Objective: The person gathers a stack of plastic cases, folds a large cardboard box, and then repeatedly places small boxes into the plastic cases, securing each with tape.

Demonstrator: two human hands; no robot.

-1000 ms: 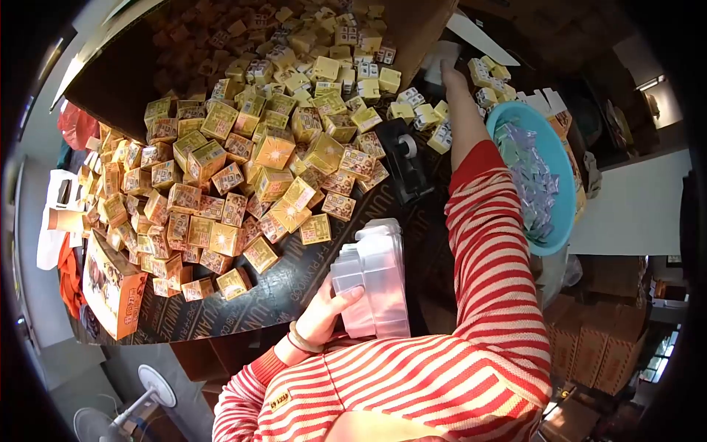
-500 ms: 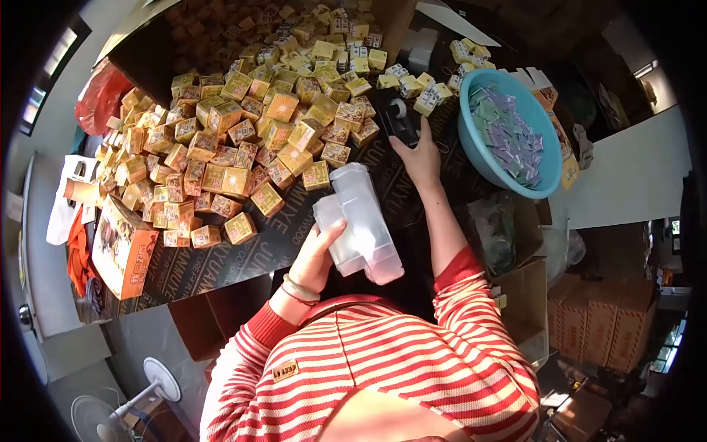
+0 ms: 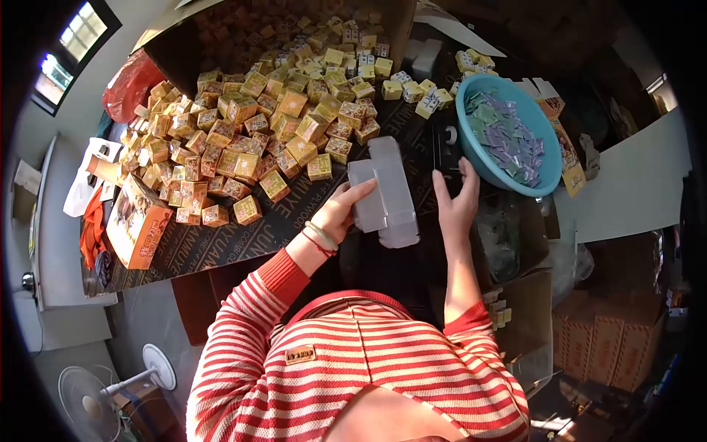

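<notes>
My left hand [image 3: 340,214] is closed on a clear plastic box [image 3: 394,191], thumb lying across it, above the table's near edge. The box looks like frosted flat panels joined in a stepped shape. To its right, my right hand [image 3: 458,202] is open, with thumb and fingers apart. Its fingertips are right at the near end of a black tape dispenser [image 3: 437,151], which carries a small tape roll and lies beside the blue basin [image 3: 462,140]. Left of the plastic box spreads a big heap of small yellow-orange printed boxes [image 3: 239,158].
Green and purple sachets [image 3: 508,140] fill the basin. At the back, a large carton [image 3: 166,62] spills small boxes onto the dark printed table [image 3: 213,254]. An orange printed box [image 3: 136,221] stands at the left edge. Open cartons [image 3: 526,309] sit below on the right, and a white fan [image 3: 88,401] lower left.
The tape dispenser has shifted right, toward the basin, and my right hand has moved right and nearer, its fingers now spread. My left hand has raised the plastic box slightly rightward.
</notes>
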